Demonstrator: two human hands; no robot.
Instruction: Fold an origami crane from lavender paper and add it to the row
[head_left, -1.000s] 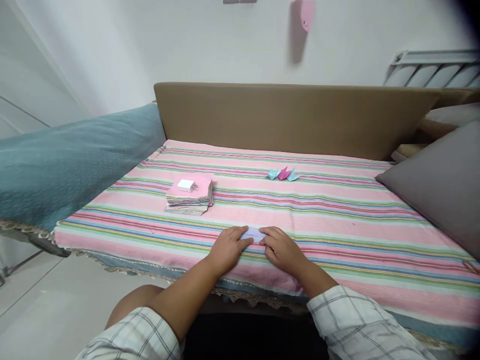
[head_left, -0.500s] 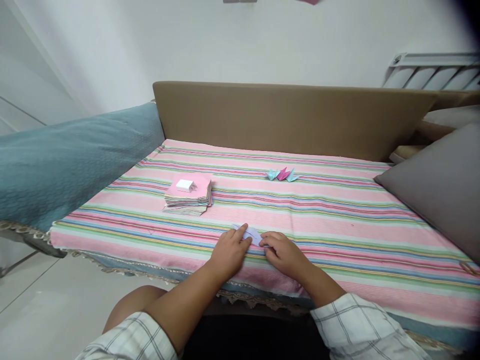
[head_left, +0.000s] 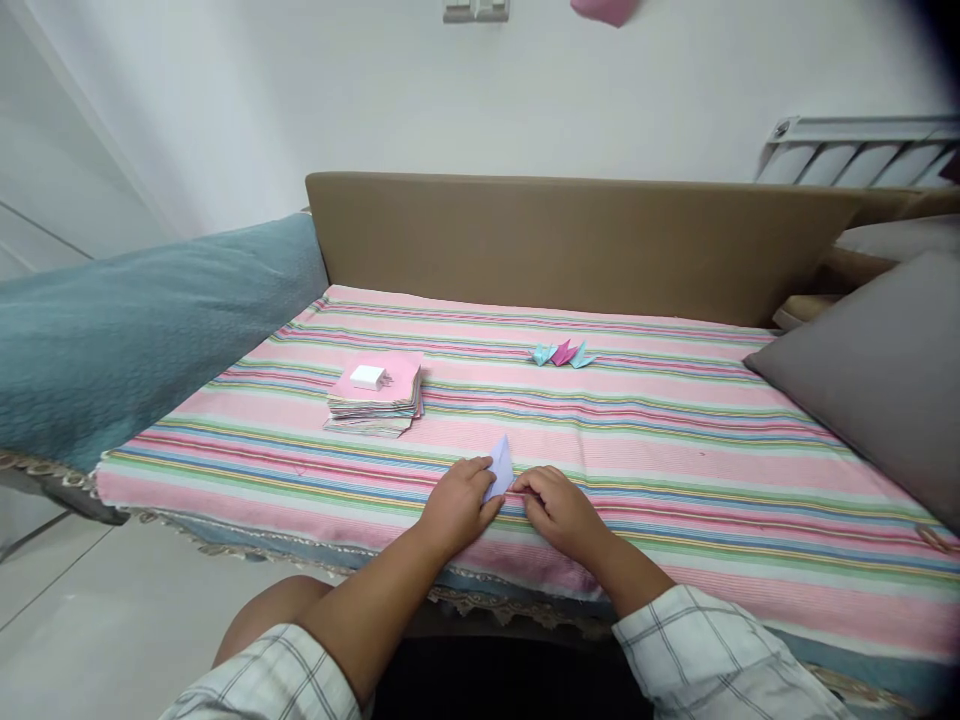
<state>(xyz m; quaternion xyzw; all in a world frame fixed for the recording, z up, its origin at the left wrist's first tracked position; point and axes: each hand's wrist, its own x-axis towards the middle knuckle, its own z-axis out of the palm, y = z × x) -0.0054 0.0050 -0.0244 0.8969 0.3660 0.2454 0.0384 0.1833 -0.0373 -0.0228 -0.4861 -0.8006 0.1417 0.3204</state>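
A small folded piece of lavender origami paper [head_left: 501,468] lies between my hands on the striped cover, one point toward the sofa's back. My left hand [head_left: 459,505] grips its left side, fingers on top and the thumb at the near edge. At the lower right corner of the paper, my right hand [head_left: 559,510] is closed in a pinch, its fingertips touching the edge. The fingers hide part of the paper's left side.
Left of centre, a stack of square paper [head_left: 375,410] bears a white charger plug [head_left: 369,377]. Blue and magenta folded paper pieces [head_left: 562,354] lie farther back. A grey cushion [head_left: 877,370] leans at the right, and a blue-covered armrest [head_left: 165,310] borders the left.
The lavender paper has turned and now points away from me, its shape more upright in view. Both hands have shifted slightly around it. The camera view has tilted up a little.
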